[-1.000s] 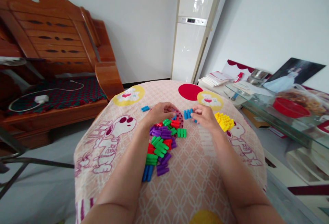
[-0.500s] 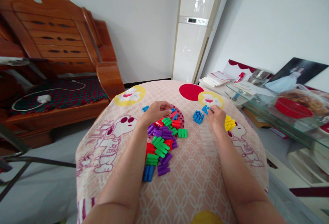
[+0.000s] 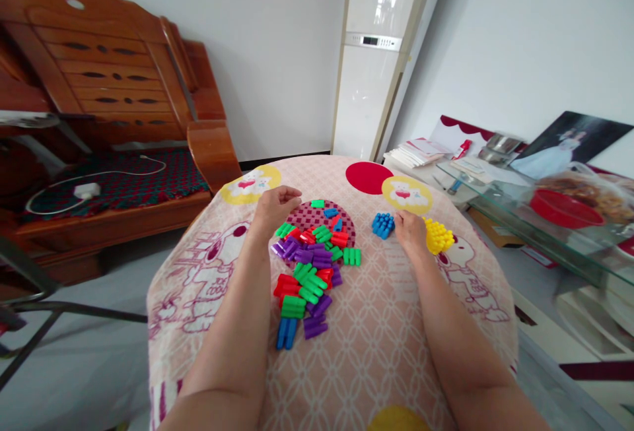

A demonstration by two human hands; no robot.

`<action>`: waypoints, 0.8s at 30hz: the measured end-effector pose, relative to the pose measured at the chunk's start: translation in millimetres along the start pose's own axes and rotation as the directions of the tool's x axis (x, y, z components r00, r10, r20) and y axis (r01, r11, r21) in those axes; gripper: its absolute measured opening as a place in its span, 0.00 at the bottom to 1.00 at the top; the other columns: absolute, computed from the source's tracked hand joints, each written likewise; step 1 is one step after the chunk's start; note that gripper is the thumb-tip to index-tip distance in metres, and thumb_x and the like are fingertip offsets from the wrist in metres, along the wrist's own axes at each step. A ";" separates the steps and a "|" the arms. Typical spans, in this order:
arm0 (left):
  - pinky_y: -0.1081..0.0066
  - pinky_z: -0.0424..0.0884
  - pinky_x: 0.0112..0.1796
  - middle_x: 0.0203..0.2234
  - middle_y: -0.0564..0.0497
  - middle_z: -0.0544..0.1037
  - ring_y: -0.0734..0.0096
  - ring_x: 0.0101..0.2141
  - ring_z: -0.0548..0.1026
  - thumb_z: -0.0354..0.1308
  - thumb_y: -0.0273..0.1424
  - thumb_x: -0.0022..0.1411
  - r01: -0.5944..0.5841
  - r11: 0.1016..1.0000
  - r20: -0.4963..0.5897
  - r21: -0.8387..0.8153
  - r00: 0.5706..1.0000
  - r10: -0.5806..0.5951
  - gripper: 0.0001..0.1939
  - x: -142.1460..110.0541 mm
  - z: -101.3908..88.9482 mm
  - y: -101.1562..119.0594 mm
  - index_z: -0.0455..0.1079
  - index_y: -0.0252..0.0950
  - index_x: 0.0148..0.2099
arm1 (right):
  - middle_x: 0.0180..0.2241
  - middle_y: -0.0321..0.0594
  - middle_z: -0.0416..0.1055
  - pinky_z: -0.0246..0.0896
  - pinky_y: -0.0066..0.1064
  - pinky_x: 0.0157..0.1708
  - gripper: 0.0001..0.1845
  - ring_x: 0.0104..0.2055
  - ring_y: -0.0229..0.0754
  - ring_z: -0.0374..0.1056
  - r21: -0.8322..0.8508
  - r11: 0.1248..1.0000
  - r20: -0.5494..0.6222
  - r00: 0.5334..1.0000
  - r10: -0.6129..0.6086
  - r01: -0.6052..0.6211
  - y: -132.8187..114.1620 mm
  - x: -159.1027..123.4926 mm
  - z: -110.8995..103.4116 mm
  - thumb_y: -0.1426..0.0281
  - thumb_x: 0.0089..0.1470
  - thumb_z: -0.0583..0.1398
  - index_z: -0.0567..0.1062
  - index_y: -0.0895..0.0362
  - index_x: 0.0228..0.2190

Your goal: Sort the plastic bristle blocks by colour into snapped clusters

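A heap of small plastic peg pieces (image 3: 310,266) in green, purple, red and blue lies in the middle of the round table with its cartoon-print cloth (image 3: 376,352). My left hand (image 3: 274,210) sits at the heap's far left edge, fingers curled down on the cloth; what is under them is hidden. My right hand (image 3: 409,230) rests between a tight group of blue pieces (image 3: 383,224) and a group of yellow pieces (image 3: 438,236). Its fingers are drawn together beside the blue group, with nothing visible in them.
A wooden bench (image 3: 109,121) with a charger and cable stands at the left. A tall white air conditioner (image 3: 369,68) is behind the table. At the right, a glass-topped stand (image 3: 535,220) carries papers, a red bowl and a framed photo.
My left hand slid left from the heap's top to where a lone blue piece lay, which no longer shows. My right hand left a blue piece at the blue group and drew back slightly.
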State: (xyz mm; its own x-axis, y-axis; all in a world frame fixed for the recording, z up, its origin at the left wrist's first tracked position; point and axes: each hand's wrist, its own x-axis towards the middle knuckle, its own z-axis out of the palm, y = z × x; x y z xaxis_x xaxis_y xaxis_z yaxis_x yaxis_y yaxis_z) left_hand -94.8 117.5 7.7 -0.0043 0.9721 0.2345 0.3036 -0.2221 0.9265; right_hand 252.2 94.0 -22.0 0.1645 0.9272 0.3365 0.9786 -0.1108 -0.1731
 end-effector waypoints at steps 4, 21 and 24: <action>0.65 0.74 0.44 0.37 0.44 0.82 0.61 0.38 0.79 0.57 0.30 0.55 0.014 0.941 -0.183 0.338 0.982 0.052 0.14 5.1 -6.5 -19.3 0.76 0.33 0.44 | 0.35 0.52 0.77 0.47 0.32 0.31 0.19 0.34 0.46 0.68 -0.019 0.999 -0.051 0.998 0.047 -0.048 -4.1 -1.4 -5.1 0.68 0.64 0.50 0.79 0.61 0.38; 0.65 0.71 0.42 0.36 0.45 0.81 0.60 0.39 0.77 0.56 0.26 0.55 0.102 0.765 -0.135 0.635 0.991 -0.020 0.14 1.5 1.3 -47.0 0.73 0.36 0.44 | 0.30 0.47 0.78 0.61 0.33 0.37 0.18 0.34 0.46 0.72 0.401 0.914 -0.307 0.949 0.067 0.065 -6.6 2.2 -16.5 0.66 0.57 0.52 0.80 0.60 0.33; 0.67 0.72 0.39 0.32 0.48 0.81 0.63 0.34 0.78 0.58 0.26 0.51 0.050 0.860 -0.097 0.508 0.995 -0.001 0.12 2.1 2.1 -28.6 0.75 0.37 0.40 | 0.27 0.44 0.77 0.65 0.33 0.36 0.17 0.33 0.45 0.73 0.545 0.827 -0.329 0.943 0.057 0.140 -11.7 1.0 -20.7 0.64 0.57 0.54 0.80 0.59 0.34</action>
State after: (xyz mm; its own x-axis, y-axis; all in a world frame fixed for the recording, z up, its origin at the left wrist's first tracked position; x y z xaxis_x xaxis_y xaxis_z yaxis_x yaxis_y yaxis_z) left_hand -101.5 126.0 -18.9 -0.0971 0.9603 0.2614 0.7447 -0.1042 0.6592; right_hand 243.4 88.8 -0.5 0.2513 0.7503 0.6115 0.7652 0.2329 -0.6002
